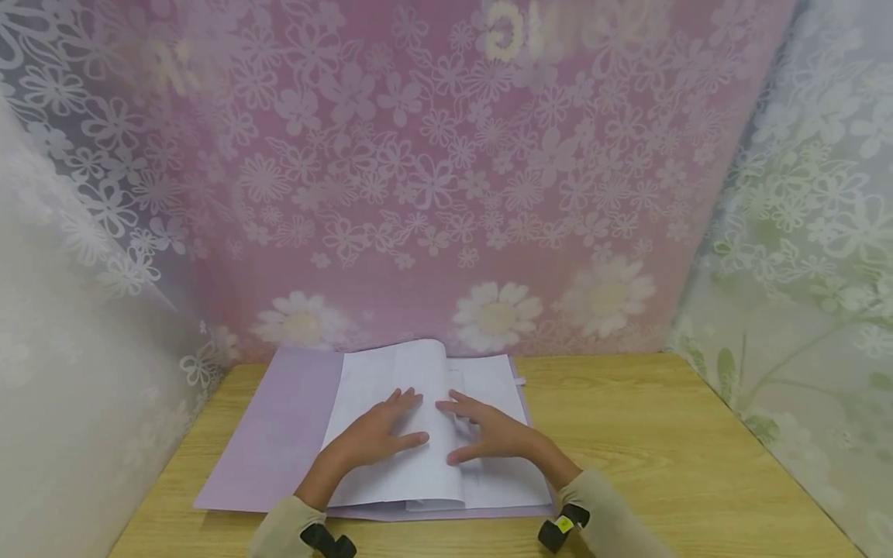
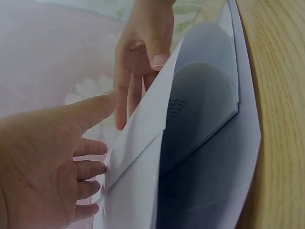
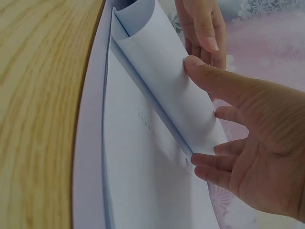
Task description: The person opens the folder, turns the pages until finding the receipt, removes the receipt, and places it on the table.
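A lilac folder lies spread on the table, its cover turned out to the left. White sheets inside it bend over in a loose roll toward the left, above more flat pages on the right. My left hand is over the left part of the sheets, fingers spread. My right hand is at the rolled edge, its fingers fairly straight. In the right wrist view the right thumb and fingertips meet the curved paper. Faint print shows on the pages beneath.
The wooden table extends to the right of the folder. Behind it hangs a pink flowered curtain, with pale flowered sheeting along the right side. A small white tab sticks out at the folder's right edge.
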{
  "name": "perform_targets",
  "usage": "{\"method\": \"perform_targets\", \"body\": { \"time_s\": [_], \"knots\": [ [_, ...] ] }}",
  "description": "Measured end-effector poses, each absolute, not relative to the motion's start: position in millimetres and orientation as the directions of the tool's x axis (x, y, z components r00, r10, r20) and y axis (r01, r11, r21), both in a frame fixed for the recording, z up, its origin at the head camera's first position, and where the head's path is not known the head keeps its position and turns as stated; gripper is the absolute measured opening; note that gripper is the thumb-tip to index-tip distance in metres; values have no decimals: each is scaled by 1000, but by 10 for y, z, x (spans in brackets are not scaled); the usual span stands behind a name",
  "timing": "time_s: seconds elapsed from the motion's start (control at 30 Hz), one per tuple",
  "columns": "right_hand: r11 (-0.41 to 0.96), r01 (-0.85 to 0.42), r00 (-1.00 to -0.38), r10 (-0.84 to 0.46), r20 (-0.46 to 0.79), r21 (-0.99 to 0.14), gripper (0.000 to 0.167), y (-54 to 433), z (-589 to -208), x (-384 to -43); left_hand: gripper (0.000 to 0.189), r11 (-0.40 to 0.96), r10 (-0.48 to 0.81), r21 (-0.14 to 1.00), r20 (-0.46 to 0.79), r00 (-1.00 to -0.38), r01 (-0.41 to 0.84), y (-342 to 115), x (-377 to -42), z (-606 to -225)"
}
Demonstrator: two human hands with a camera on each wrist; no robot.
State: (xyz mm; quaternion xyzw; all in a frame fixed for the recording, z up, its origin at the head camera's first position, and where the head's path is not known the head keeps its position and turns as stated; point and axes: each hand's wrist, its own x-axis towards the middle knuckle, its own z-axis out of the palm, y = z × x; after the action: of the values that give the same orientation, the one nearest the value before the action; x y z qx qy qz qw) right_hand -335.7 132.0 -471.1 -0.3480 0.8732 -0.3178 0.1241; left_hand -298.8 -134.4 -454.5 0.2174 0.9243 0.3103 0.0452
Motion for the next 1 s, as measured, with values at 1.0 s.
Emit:
{"method": "perform_targets", "body": {
  "time_s": [1.0],
  "knots": [
    [464,-592,-643,-765,37,-659,68,1114,-4772,-3230,82,722,450,556,74,-890,412,-1407,-3035,-4612]
  ]
}}
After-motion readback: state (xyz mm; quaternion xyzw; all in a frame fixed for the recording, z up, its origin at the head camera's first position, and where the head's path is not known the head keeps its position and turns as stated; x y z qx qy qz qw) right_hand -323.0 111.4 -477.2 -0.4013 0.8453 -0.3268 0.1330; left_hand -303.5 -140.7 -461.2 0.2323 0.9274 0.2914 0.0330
